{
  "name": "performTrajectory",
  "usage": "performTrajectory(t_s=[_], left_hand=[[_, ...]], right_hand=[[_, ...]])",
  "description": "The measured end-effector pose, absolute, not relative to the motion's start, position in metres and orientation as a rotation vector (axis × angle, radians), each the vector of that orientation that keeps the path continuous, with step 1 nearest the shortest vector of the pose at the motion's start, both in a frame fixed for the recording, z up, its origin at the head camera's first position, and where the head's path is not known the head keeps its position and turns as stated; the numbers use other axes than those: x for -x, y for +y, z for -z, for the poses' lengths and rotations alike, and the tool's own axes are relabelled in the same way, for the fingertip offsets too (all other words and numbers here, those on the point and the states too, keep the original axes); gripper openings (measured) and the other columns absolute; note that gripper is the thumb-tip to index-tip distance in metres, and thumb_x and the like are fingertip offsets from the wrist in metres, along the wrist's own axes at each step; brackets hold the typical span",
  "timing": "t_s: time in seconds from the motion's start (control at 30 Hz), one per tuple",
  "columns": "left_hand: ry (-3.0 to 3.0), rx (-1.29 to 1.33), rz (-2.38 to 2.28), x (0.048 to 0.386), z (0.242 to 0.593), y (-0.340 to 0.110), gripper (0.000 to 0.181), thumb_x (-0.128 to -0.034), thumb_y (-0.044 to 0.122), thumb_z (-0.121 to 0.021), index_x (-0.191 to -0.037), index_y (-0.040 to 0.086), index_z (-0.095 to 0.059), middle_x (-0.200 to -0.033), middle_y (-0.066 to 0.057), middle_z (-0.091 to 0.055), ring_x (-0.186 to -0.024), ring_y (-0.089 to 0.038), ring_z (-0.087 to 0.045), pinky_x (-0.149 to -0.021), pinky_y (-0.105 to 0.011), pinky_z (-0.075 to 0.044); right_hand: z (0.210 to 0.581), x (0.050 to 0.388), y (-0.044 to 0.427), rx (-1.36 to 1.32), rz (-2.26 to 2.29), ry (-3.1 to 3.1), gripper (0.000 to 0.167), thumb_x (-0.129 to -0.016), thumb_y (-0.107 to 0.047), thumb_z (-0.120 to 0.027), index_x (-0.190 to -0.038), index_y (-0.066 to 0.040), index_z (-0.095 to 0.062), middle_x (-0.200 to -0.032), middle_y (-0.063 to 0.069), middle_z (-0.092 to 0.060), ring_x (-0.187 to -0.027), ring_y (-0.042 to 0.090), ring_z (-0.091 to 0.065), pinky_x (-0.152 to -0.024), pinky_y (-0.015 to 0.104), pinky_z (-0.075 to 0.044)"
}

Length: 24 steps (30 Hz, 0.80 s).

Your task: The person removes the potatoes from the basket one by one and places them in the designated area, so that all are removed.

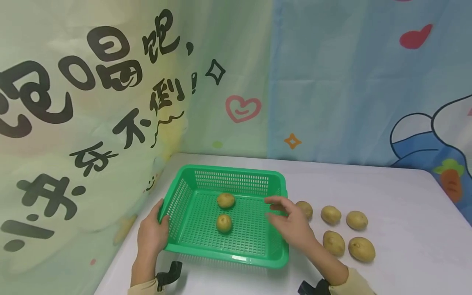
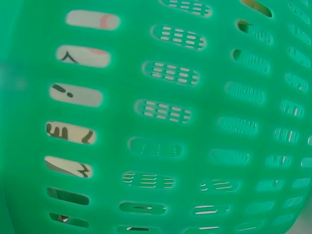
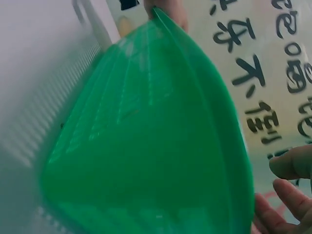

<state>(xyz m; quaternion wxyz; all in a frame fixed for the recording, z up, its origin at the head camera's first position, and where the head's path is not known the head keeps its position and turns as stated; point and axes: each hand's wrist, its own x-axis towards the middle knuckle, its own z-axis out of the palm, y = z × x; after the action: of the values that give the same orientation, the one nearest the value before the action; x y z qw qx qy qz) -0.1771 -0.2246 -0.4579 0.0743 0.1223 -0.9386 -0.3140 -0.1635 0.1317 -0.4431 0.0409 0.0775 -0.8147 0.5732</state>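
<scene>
A green plastic basket (image 1: 206, 253) with slotted sides stands on the white table, two potatoes inside: one (image 1: 225, 200) farther back, one (image 1: 224, 223) nearer. My left hand (image 1: 153, 231) grips the basket's left rim, thumb on the inner side. Over the right rim hovers my right hand (image 1: 293, 224), its thumb and fingers apart with nothing between them. In the right wrist view its fingertips (image 3: 295, 163) show beside the rim. The basket's slotted wall (image 2: 117, 122) fills the left wrist view, where the left hand is hidden.
Right of the basket lie several loose potatoes (image 1: 357, 220), one (image 1: 304, 209) partly behind the right hand. Printed cloth (image 1: 332, 82) with black lettering and cartoon shapes hangs behind and to the left of the table (image 1: 405, 196).
</scene>
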Motion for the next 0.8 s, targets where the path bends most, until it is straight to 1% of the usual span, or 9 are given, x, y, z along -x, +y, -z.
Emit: performTrajectory(t_s=[0.07,0.2,0.3,0.43,0.57,0.63,0.8], left_hand=[[-2.816,-0.375,0.951,0.176,0.458,-0.225,0.053,-0.0990,0.014,-0.051,-0.150,0.008,-0.038,-0.137,-0.029,-0.051,-0.078,-0.029,-0.058,-0.059,-0.035,-0.042],[-2.814,-0.380,0.979,0.175,0.459,-0.225,0.053,-0.0991,0.014,-0.051,-0.150,0.008,-0.038,-0.137,-0.029,-0.051,-0.071,-0.027,-0.056,-0.055,-0.033,-0.040],[-2.812,-0.377,0.980,0.175,0.459,-0.225,0.053,-0.0991,0.014,-0.051,-0.150,0.008,-0.038,-0.137,-0.029,-0.051,-0.072,-0.027,-0.056,-0.055,-0.033,-0.039],[-2.806,-0.372,0.964,0.176,0.458,-0.225,0.053,-0.0990,0.014,-0.052,-0.150,0.007,-0.038,-0.137,-0.029,-0.051,-0.077,-0.028,-0.058,-0.059,-0.034,-0.041],[-2.801,-0.370,0.956,0.176,0.458,-0.226,0.053,-0.0989,0.014,-0.052,-0.149,0.007,-0.039,-0.136,-0.029,-0.052,-0.077,-0.028,-0.057,-0.060,-0.035,-0.041],[-2.799,-0.369,0.962,0.176,0.458,-0.226,0.052,-0.0989,0.014,-0.052,-0.149,0.007,-0.039,-0.136,-0.029,-0.052,-0.074,-0.028,-0.057,-0.058,-0.034,-0.041],[-2.793,-0.369,0.972,0.175,0.457,-0.224,0.052,-0.0986,0.013,-0.052,-0.149,0.007,-0.040,-0.135,-0.029,-0.053,-0.072,-0.027,-0.056,-0.057,-0.034,-0.040]], right_hand=[[0.441,0.168,0.122,-0.266,-1.752,-2.547,0.035,-0.090,-0.006,-0.066,-0.124,-0.014,-0.062,-0.125,0.002,-0.063,-0.116,0.025,-0.056,-0.090,0.037,-0.050],[0.435,0.176,0.109,-0.414,-1.744,-2.599,0.035,-0.091,-0.010,-0.068,-0.125,-0.013,-0.062,-0.125,0.002,-0.063,-0.116,0.025,-0.057,-0.089,0.035,-0.051],[0.428,0.181,0.103,-0.548,-1.707,-2.638,0.035,-0.092,-0.013,-0.067,-0.127,-0.012,-0.061,-0.126,0.003,-0.062,-0.114,0.027,-0.057,-0.089,0.036,-0.050],[0.420,0.191,0.096,-0.646,-1.655,-2.698,0.032,-0.093,-0.018,-0.067,-0.124,-0.013,-0.063,-0.123,0.002,-0.064,-0.111,0.027,-0.059,-0.085,0.037,-0.051],[0.419,0.203,0.088,-0.598,-1.692,-2.741,0.029,-0.093,-0.019,-0.066,-0.121,-0.016,-0.064,-0.120,0.002,-0.065,-0.107,0.025,-0.060,-0.081,0.035,-0.051],[0.420,0.210,0.084,-0.549,-1.737,-2.748,0.028,-0.093,-0.018,-0.065,-0.121,-0.015,-0.065,-0.119,0.003,-0.066,-0.104,0.024,-0.061,-0.080,0.035,-0.052],[0.428,0.229,0.073,-0.407,-1.887,-2.746,0.026,-0.093,-0.014,-0.065,-0.119,-0.011,-0.066,-0.116,0.007,-0.065,-0.098,0.024,-0.064,-0.080,0.041,-0.054]])
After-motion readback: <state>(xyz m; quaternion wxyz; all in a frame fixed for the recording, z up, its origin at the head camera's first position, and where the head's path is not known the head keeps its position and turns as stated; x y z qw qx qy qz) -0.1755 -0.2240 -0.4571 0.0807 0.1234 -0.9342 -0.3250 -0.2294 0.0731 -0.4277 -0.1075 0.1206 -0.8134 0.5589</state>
